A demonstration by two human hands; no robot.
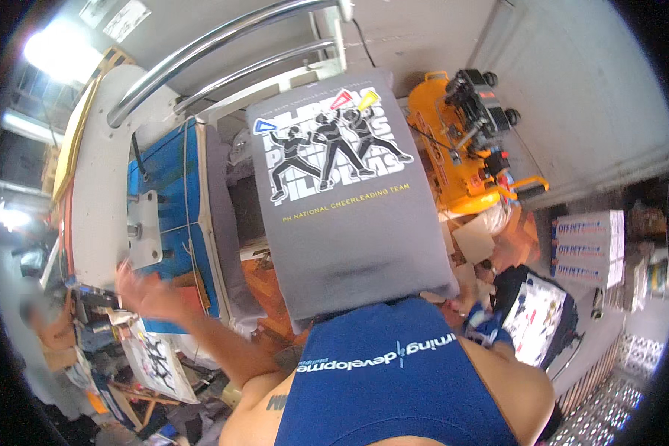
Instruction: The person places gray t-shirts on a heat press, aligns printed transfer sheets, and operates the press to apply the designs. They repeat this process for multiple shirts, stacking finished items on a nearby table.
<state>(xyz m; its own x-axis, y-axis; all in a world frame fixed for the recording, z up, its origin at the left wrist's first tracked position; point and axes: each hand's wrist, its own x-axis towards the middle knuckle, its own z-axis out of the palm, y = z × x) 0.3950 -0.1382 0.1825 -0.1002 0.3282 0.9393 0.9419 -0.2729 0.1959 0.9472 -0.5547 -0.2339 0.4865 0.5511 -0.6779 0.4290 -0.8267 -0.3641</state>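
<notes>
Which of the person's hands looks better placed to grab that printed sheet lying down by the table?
Left, probably. The left hand is stretched out just above the printed sheet, fingers spread and blurred. The right hand is out of view.

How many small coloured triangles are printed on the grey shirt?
3 on the grey shirt: a blue triangle at upper left of the print, a red triangle and a yellow triangle near the top.

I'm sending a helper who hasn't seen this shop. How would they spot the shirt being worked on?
Start at the curved chrome rails. Just below them a grey T-shirt lies flat on a platen, right of the blue board. Unlike its neighbours, it carries a white-and-black print of three figures.
</notes>
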